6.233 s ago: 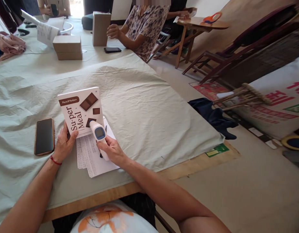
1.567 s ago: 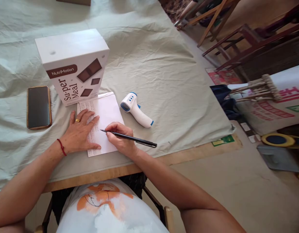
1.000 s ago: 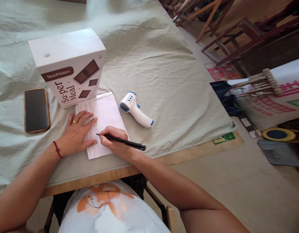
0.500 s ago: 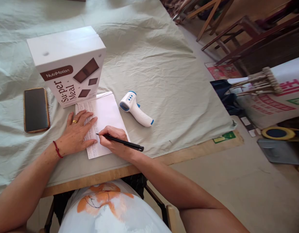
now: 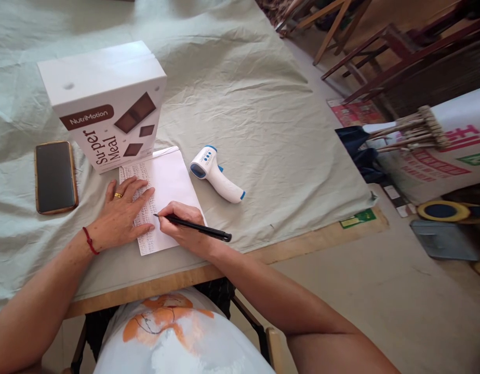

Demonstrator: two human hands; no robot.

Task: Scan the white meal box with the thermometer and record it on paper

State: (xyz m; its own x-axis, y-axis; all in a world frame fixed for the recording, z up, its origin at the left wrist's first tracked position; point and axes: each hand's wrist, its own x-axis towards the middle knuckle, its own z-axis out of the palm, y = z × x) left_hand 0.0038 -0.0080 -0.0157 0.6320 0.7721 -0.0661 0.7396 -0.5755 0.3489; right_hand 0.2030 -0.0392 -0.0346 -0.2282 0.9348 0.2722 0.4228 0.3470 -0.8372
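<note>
My left hand (image 5: 125, 210) lies flat with fingers spread on the left part of a white sheet of paper (image 5: 177, 179). Rows of small dark writing cover that side of the sheet, too small to read. In my right hand (image 5: 183, 223) is a black pen (image 5: 201, 227), its tip down at the edge of the written rows. A white box (image 5: 107, 104) marked NutriMotion stands upright at the sheet's far end. Right of the paper lies a white and blue infrared thermometer (image 5: 218, 176). A phone (image 5: 56, 176) in a brown-edged case rests left of my left hand.
A pale green cloth (image 5: 232, 93) with wrinkles covers the table, whose wooden edge (image 5: 146, 291) shows in front of me. On the floor to the right are a printed sack (image 5: 438, 166), a yellow tape roll (image 5: 442, 211), a grey container (image 5: 444, 240) and wooden furniture (image 5: 396, 52).
The view has shifted slightly, so the box, phone and thermometer appear a little further left. Both hands keep nearly the same place on the paper, and the pen stays in my right hand.
</note>
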